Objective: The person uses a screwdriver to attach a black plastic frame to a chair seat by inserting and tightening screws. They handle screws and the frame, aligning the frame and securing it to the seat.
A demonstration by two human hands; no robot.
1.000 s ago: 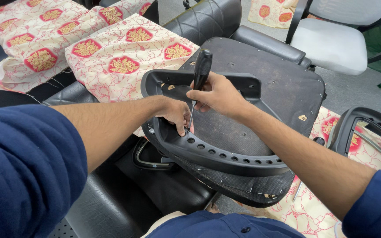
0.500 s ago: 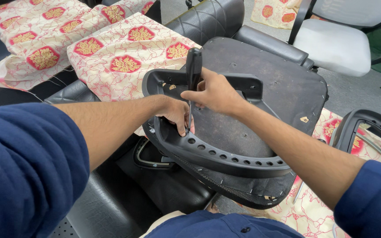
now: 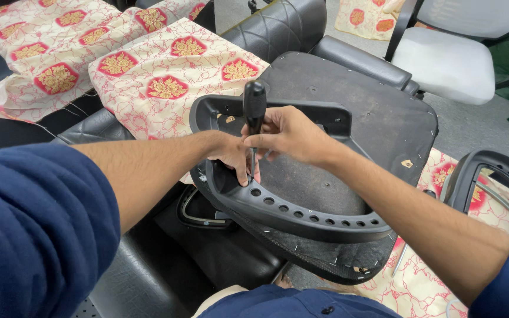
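Note:
A black plastic chair frame [image 3: 301, 215] with a row of holes lies on the upturned black seat base [image 3: 372, 118]. My right hand [image 3: 290, 134] grips a black-handled screwdriver [image 3: 254, 106], held nearly upright with its tip down at the frame's left side. My left hand [image 3: 234, 154] holds the frame's left rim, fingers pinched around the screwdriver's shaft near the tip. The tip itself is hidden behind my fingers.
Cream cushions with red and gold flowers [image 3: 166, 82] lie on a black leather sofa [image 3: 278, 26] at the left. A white office chair [image 3: 449, 59] stands at the back right. Another black frame [image 3: 490, 176] rests on patterned fabric at the right.
The screwdriver has swung from leaning right to nearly upright, and my right hand has shifted slightly along its handle. The left hand stays on the frame.

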